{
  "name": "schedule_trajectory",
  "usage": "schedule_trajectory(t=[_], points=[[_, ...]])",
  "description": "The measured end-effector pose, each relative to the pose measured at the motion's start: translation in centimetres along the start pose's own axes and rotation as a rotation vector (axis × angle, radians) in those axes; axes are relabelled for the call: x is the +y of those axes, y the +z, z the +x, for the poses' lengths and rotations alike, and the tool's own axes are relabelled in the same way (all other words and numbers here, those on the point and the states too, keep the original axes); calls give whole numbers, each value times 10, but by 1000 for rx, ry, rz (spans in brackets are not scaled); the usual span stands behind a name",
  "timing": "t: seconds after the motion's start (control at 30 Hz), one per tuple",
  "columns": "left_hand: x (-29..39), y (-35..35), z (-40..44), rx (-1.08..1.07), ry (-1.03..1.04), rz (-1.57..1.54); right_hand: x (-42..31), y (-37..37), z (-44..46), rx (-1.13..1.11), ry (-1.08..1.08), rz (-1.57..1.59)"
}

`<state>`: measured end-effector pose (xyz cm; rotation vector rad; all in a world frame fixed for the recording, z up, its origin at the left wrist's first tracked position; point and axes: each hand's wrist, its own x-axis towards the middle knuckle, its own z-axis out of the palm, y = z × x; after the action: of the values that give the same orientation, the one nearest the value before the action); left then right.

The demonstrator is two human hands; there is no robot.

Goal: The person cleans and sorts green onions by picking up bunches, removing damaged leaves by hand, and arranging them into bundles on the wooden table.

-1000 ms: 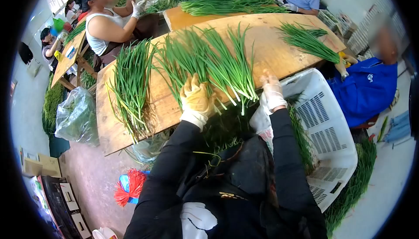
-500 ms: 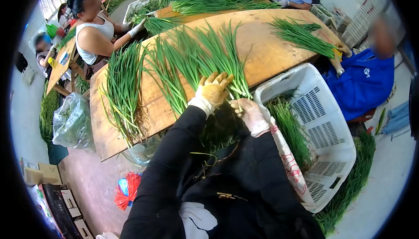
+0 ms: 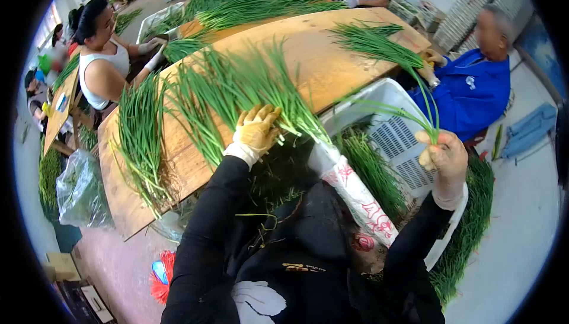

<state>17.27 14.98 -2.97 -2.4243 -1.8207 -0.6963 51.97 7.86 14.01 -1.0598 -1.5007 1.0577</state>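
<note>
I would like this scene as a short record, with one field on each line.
left hand: in a yellow glove, resting on long thin green stalks
right hand: clear of the table, gripping a few loose green stalks at one end
surface: flat brown wooden table
container: white perforated plastic crate, more stalks inside
crate's near side: white sheet with red print
nearby: co-worker in blue jacket

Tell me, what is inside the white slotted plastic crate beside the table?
Long, thin green stalks lie inside the white slotted plastic crate. What lies beneath them is covered and cannot be seen. The right hand and black sleeve block another part.
</note>
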Motion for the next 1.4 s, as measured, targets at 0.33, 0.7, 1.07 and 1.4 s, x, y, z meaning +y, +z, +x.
schedule_trajectory(t=[0.33, 0.7, 1.07, 1.4], points=[[83, -74, -58, -282, -250, -1664, 64, 137, -9, -99, -52, 225], [68, -86, -97, -181, -433, -1997, 83, 199, -42, -292, 196, 406], [48, -168, -21, 185, -320, -1523, 78, 203, -46, -226, 39, 276], [-25, -93, -56, -169, -766, -582, 121, 161, -10, -407, 248, 233]])
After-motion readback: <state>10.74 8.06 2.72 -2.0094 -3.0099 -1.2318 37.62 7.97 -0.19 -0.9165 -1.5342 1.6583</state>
